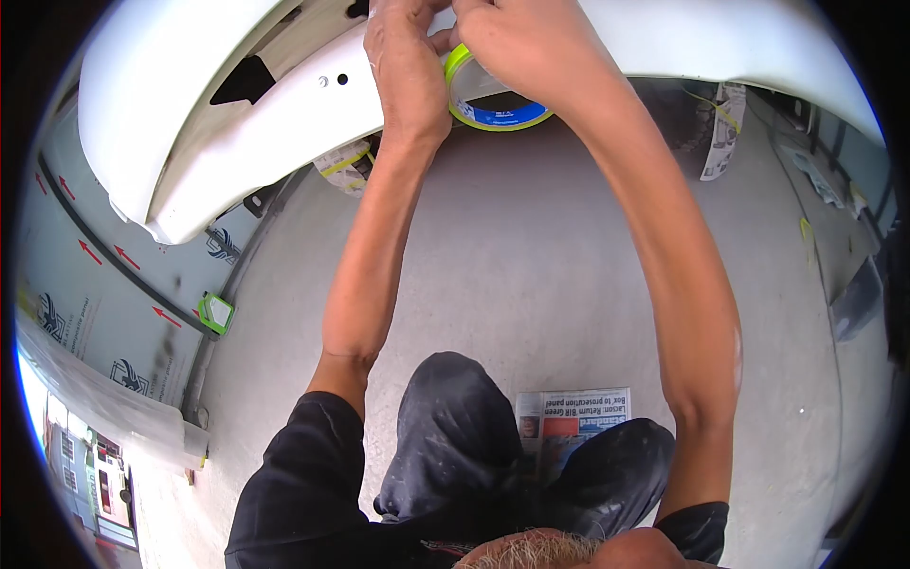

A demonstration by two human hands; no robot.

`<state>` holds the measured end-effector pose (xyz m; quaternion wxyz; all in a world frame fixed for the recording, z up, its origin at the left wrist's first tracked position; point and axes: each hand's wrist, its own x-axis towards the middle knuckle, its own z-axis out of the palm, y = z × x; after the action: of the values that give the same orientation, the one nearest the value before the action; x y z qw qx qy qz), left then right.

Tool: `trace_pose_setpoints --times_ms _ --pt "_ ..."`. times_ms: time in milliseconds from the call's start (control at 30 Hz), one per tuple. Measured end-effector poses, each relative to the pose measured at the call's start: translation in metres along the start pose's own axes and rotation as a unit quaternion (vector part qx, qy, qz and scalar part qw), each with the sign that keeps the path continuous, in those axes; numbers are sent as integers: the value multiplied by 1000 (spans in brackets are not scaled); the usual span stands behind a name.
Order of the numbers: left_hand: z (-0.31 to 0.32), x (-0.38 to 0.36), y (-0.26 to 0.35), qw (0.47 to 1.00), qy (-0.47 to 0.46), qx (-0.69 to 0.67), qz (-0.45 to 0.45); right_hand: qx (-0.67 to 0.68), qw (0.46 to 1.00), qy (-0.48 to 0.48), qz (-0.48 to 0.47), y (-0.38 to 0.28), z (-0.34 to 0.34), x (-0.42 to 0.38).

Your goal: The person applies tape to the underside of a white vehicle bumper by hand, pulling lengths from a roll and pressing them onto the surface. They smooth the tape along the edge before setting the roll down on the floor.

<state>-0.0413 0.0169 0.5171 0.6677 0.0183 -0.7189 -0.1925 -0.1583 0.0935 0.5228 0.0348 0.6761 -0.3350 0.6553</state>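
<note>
A white curved panel (318,123) resembling a car bumper spans the top of the view, with cut-outs and round holes on its left part. Both of my hands are close together at it, and their fingertips are partly cut off by the top edge. My left hand (403,71) is closed, its fingers bent at the panel; what they pinch is hidden. My right hand (517,38) is closed at a roll of yellow-green masking tape (457,100). The roll hangs between my hands, a blue label inside its core, and my right hand covers part of its ring.
Below my arms is a grey concrete floor (512,256). A folded newspaper (578,403) lies by my knees. Newspaper-wrapped supports (725,133) stand under the panel. Printed boards (104,256) line the left side, near a green-edged object (216,313). A cable (806,247) runs along the right.
</note>
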Motion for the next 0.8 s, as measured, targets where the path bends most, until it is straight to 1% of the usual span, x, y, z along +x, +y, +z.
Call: trace_pose_setpoints --times_ms 67,100,133,167,233,300,367,400,433,500,533,633,667,767,800 --pt "-3 -5 10 999 -52 -15 -5 12 1000 -4 24 1 -4 -4" --pt "-1 -7 16 997 -79 -22 -6 24 998 -7 54 7 -1 -5" --pt "-1 -8 18 997 -72 -16 -8 28 998 -7 63 12 3 -12" --pt "-1 -10 16 998 -49 -36 -30 33 997 -7 71 17 8 -20" --pt "-2 -15 13 995 0 -73 -74 30 998 -1 51 28 10 -68" --pt "-1 -25 37 981 -25 -166 -99 28 993 -63 97 31 6 -114" --pt "11 -27 48 982 -9 -141 -124 -17 977 -152 151 41 2 -161" --pt "-1 -20 38 952 -51 -276 -120 -7 970 -156 187 49 2 -187" --pt "-6 -11 34 933 -62 -330 -128 2 961 -159 225 58 1 -211" --pt "-8 2 32 883 -88 -435 -149 -24 945 -193 263 74 -9 -242" --pt "-7 7 38 855 -62 -480 -185 -37 935 -210 282 81 -12 -252" --pt "-11 24 43 837 -15 -493 -238 -37 928 -209 307 86 -14 -257" --pt "-11 28 41 841 -7 -485 -241 -40 929 -213 299 87 -15 -258" --pt "-19 41 38 819 -60 -520 -237 -36 928 -235 287 89 -10 -262" --pt "-17 42 42 814 -59 -526 -240 -32 926 -245 287 91 -11 -262"
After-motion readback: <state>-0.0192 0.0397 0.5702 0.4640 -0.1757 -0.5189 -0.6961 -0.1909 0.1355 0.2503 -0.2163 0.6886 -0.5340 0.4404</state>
